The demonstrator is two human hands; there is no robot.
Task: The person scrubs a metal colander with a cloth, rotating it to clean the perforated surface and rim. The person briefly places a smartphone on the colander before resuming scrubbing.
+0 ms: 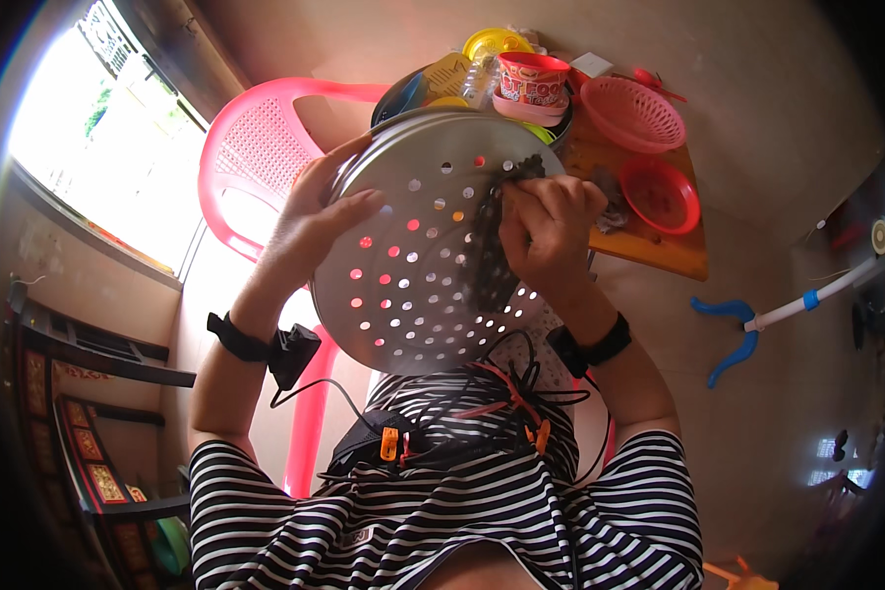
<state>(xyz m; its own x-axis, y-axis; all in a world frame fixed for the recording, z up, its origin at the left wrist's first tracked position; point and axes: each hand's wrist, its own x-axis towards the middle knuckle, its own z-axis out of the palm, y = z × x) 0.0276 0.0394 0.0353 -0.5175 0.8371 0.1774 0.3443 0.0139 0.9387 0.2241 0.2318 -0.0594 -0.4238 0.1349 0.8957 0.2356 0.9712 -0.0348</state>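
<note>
A round metal steamer tray [405, 147] with many punched holes is tilted up in front of my chest. My left hand [299, 221] grips its left rim, the thumb lying on the perforated face and the fingers behind the edge. Pinched in my right hand [549, 228] is a dark piece of cloth or scrubbing mesh [487, 258], pressed against the right side of the tray; it is partly blurred, so its material is unclear. Stacked rims show along the tray's upper left edge. Black straps with small devices [295, 354] circle both wrists.
Behind the tray, a dark tub holds a red printed bucket [535, 77] and other plasticware. A pink basket [630, 114] and red bowl [656, 195] sit on a wooden table [634, 254]. A pink plastic chair [258, 133] stands left. Black cables [531, 369] cross my lap.
</note>
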